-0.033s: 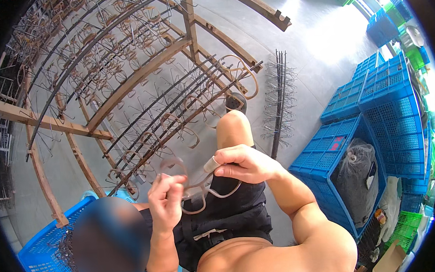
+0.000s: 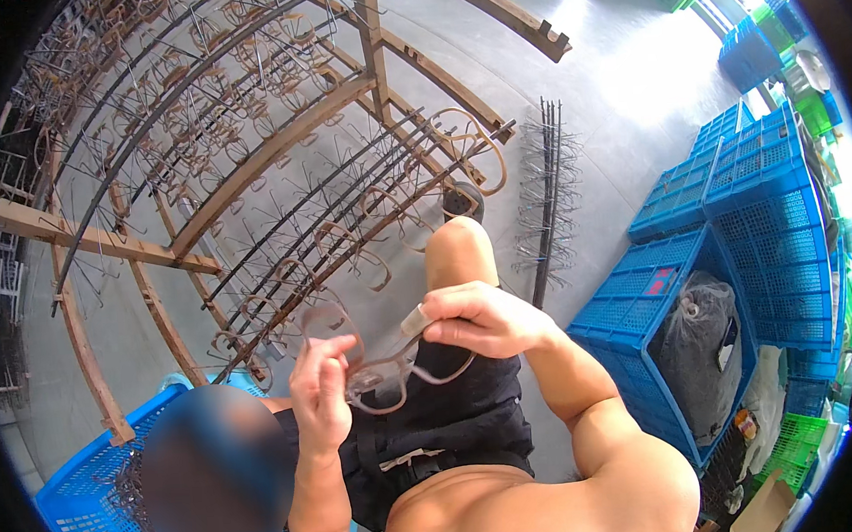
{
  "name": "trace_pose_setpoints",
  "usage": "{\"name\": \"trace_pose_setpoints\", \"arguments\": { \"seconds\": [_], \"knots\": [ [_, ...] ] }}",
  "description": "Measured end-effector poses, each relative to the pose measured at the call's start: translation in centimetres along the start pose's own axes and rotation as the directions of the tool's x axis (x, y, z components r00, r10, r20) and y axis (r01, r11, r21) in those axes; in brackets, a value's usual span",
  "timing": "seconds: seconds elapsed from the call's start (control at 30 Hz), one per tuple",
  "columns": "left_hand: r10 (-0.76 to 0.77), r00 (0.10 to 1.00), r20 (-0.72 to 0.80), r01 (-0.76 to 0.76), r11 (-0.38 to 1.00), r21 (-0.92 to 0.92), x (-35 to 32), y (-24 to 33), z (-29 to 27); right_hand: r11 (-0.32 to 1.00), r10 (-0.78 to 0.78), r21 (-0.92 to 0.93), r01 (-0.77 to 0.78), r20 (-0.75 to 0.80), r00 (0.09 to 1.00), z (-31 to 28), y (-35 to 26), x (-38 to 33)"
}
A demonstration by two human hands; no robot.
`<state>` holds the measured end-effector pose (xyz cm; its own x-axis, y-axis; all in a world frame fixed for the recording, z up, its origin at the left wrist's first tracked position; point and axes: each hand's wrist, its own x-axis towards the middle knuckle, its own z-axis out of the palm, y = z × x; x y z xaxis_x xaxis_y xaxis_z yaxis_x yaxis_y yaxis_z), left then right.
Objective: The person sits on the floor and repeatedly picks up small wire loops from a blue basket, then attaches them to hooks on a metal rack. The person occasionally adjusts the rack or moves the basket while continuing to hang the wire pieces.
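My left hand (image 2: 320, 394) has its fingers closed on one side of a pale, see-through eyeglass frame (image 2: 403, 396), and one rim sticks up beyond them. My right hand (image 2: 478, 321) pinches the frame's other side between thumb and fingers. A pale cover (image 2: 414, 320) wraps one fingertip of that hand. Over my lap in black shorts (image 2: 455, 415), the loops overlap, so I cannot tell whether there is more than one frame. Just past my hands, similar eyeglass frames (image 2: 380, 274) hang on dark rods.
A wooden rack (image 2: 370, 35) with many hanging frames fills the upper left. Bristly wire rods (image 2: 545, 195) lie on the floor beyond my knee. Blue crates (image 2: 599, 304), one holding a dark bag (image 2: 700, 366), stand at right. A blue basket (image 2: 74, 492), partly behind a blurred patch, is lower left.
The rim in my left hand has shifted slightly left, and the lower rim has risen a little. Both hands keep their hold.
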<state>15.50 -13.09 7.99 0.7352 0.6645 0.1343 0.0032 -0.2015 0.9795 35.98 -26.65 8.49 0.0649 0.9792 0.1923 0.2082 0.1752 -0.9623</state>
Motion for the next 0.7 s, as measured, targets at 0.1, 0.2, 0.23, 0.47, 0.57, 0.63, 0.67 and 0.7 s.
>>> {"name": "trace_pose_setpoints", "arguments": {
  "seconds": [0.1, 0.2, 0.23, 0.47, 0.57, 0.63, 0.67, 0.7],
  "knots": [
    [-0.329, 0.942, -0.057, 0.296, 0.902, -0.316, -1.1, -0.8, -0.4, 0.917, 0.179, 0.386, 0.104, -0.628, 0.757, -1.3, 3.1, 1.6],
    [-0.247, 0.969, -0.01, 0.218, 0.873, -0.437, -1.6, -1.5, 0.1, 0.916, 0.377, 0.401, 0.035, -0.885, 0.274, -0.8, 5.4, 4.5],
    [-0.23, 0.973, -0.013, 0.197, 0.862, -0.467, -1.8, -1.5, 0.3, 0.907, 0.417, 0.394, -0.15, -0.891, 0.18, 0.0, 5.7, 5.4],
    [-0.295, 0.945, 0.14, 0.326, 0.834, -0.444, -2.7, -1.5, -0.3, 0.88, 0.445, 0.449, 0.157, -0.893, 0.061, 0.5, 8.5, 7.7],
    [-0.401, 0.904, 0.148, 0.424, 0.8, -0.424, -2.6, -1.8, -1.3, 0.864, 0.455, 0.458, 0.211, -0.888, 0.065, -0.1, 9.7, 7.9],
    [-0.401, 0.907, 0.128, 0.416, 0.804, -0.425, -3.0, -2.1, -1.4, 0.835, 0.489, 0.49, 0.253, -0.87, 0.07, -0.3, 10.2, 7.8],
    [-0.414, 0.901, 0.13, 0.427, 0.795, -0.431, -3.2, -2.0, -1.4, 0.824, 0.492, 0.499, 0.268, -0.865, 0.1, -0.2, 9.7, 7.8],
    [-0.426, 0.895, 0.132, 0.438, 0.786, -0.436, -3.3, -1.9, -1.4, 0.817, 0.494, 0.508, 0.274, -0.861, 0.124, -0.2, 9.5, 7.8]
  ]
}}
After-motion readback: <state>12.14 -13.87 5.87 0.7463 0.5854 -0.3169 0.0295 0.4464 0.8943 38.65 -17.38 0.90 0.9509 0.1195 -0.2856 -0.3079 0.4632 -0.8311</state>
